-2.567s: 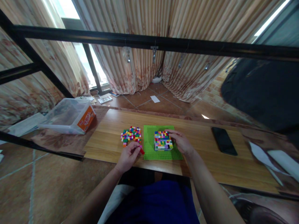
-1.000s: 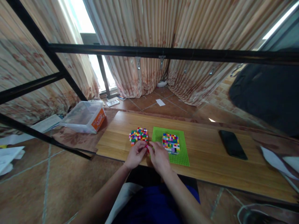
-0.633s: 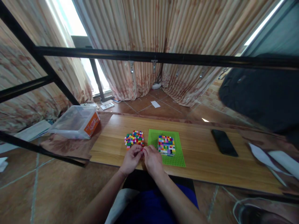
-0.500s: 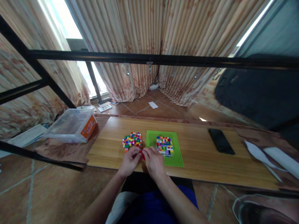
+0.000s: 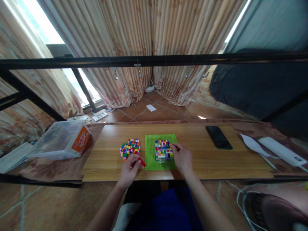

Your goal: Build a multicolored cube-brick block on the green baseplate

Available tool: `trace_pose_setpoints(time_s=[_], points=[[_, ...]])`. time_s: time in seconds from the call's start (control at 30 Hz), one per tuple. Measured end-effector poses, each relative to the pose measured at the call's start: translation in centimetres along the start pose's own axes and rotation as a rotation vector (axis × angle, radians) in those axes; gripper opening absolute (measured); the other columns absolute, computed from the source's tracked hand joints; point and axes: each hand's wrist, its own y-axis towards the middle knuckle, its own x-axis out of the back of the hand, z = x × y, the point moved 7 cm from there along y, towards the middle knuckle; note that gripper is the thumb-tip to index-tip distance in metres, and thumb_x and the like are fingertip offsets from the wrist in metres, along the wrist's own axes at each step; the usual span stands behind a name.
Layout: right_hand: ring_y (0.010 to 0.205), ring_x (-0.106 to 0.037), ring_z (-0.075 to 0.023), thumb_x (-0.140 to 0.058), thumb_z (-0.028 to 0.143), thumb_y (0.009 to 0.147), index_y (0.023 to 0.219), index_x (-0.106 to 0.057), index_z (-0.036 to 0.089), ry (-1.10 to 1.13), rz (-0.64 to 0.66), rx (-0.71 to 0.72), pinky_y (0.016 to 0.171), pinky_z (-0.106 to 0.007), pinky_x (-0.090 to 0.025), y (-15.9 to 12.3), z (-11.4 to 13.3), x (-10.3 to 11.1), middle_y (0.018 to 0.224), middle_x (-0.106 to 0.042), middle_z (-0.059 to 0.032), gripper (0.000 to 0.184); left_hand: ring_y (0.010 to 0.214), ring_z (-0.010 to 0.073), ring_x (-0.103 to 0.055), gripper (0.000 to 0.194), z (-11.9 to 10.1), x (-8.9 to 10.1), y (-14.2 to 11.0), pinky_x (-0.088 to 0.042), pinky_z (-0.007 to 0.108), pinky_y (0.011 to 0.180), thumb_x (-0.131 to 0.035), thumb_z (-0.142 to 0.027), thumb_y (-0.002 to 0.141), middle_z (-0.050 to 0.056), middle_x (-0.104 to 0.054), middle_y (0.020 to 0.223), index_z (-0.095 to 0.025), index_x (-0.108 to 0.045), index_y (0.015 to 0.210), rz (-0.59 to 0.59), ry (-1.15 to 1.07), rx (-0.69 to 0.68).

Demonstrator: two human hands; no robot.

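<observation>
My left hand (image 5: pixel 130 169) is closed in a pinch on a small red strip-like piece (image 5: pixel 142 162), whose end juts toward the green baseplate (image 5: pixel 149 164). Just beyond this hand lies a loose pile of multicoloured bricks (image 5: pixel 130 148). On the baseplate stands a blocky stack of multicoloured bricks (image 5: pixel 164 150). The fingers of my right hand (image 5: pixel 182 157) are pinched together at the stack's upper right edge. Whatever may be between those fingertips is too small to make out.
A wooden board (image 5: pixel 101 160) bears the bricks and a black phone (image 5: pixel 218 137). At left sits a clear plastic box (image 5: pixel 56 141) with an orange label. White paper-like pieces (image 5: pixel 256 146) lie at right. A black metal bar (image 5: pixel 154 60) crosses beyond the board.
My hands have parted: the right one has moved from the red piece to the stack's right edge, while the left keeps the red piece. The camera view has shifted slightly.
</observation>
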Motion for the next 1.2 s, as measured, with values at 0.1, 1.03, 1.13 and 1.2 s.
trace_pose_setpoints(time_s=[0.1, 1.03, 1.13, 1.2], points=[[0.072, -0.064, -0.0198, -0.046, 0.04, 0.093, 0.092, -0.076, 0.018, -0.073, 0.01, 0.029, 0.065, -0.03, -0.041, 0.2, 0.5, -0.7, 0.087, -0.074, -0.0089, 0.037, 0.07, 0.0148, -0.067, 0.024, 0.0, 0.0, 0.0, -0.054, 0.027, 0.067, -0.066, -0.037, 0.083, 0.0, -0.066, 0.077, -0.019, -0.057, 0.097, -0.003, 0.01, -0.005], [0.096, -0.061, -0.0233, -0.041, 0.031, 0.095, 0.103, -0.075, 0.018, -0.039, -0.026, 0.121, 0.086, -0.036, -0.046, -0.3, 1.1, -1.5, 0.101, -0.072, -0.0115, 0.037, 0.073, 0.0157, -0.067, 0.025, 0.4, -0.1, -0.2, -0.056, 0.028, 0.068, -0.065, -0.038, 0.084, 0.001, -0.065, 0.08, -0.019, -0.057, 0.097, -0.013, -0.002, 0.001], [0.1, -0.061, -0.0237, -0.04, 0.03, 0.095, 0.106, -0.074, 0.017, -0.001, -0.03, 0.118, 0.09, -0.038, -0.046, -0.6, 1.1, -1.7, 0.105, -0.071, -0.0129, 0.038, 0.073, 0.0153, -0.067, 0.024, 0.4, -0.2, -0.2, -0.056, 0.028, 0.069, -0.065, -0.038, 0.084, 0.0, -0.065, 0.079, -0.019, -0.057, 0.097, -0.008, -0.001, 0.003], [0.1, -0.061, -0.0236, -0.04, 0.031, 0.094, 0.106, -0.074, 0.016, 0.055, -0.035, 0.111, 0.091, -0.038, -0.046, -0.6, 1.0, -1.7, 0.105, -0.071, -0.0131, 0.039, 0.073, 0.015, -0.066, 0.024, 0.3, -0.2, -0.2, -0.056, 0.028, 0.068, -0.065, -0.038, 0.084, 0.0, -0.065, 0.079, -0.019, -0.057, 0.097, -0.009, -0.003, 0.004]])
